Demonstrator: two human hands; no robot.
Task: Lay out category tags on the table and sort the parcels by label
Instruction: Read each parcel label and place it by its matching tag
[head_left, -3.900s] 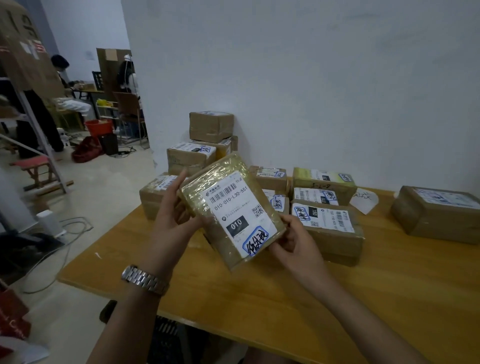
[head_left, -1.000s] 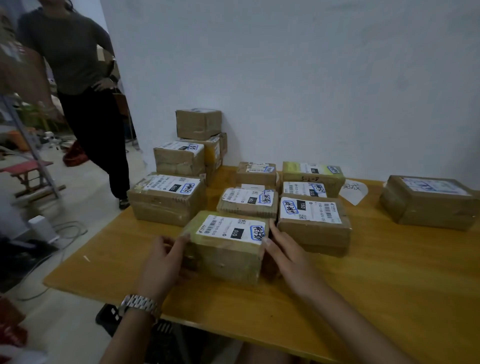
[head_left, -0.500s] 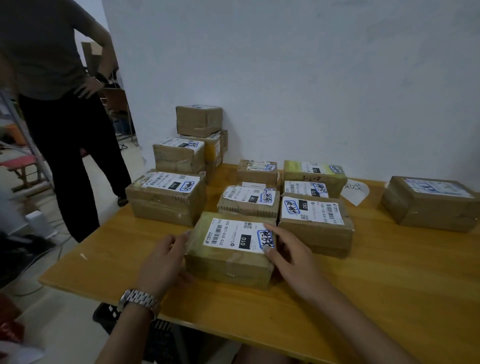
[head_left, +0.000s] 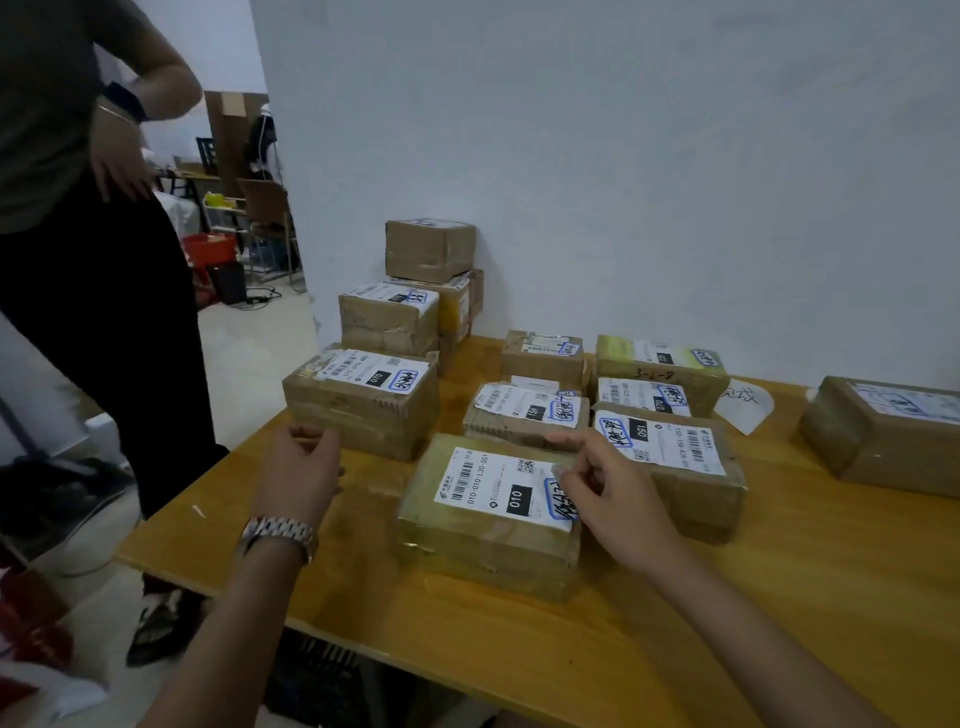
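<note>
The taped parcel between the loose left hand and right hand looks stiff, slippery; grasp both sides.

We see both our forearms stretched forward. Our left hand, a metal watch on its wrist, hovers palm-down with fingers loosely curled, gripping nothing. Our right hand curls too, fingertips pointing left.

Wooden table under taped parcels
</note>
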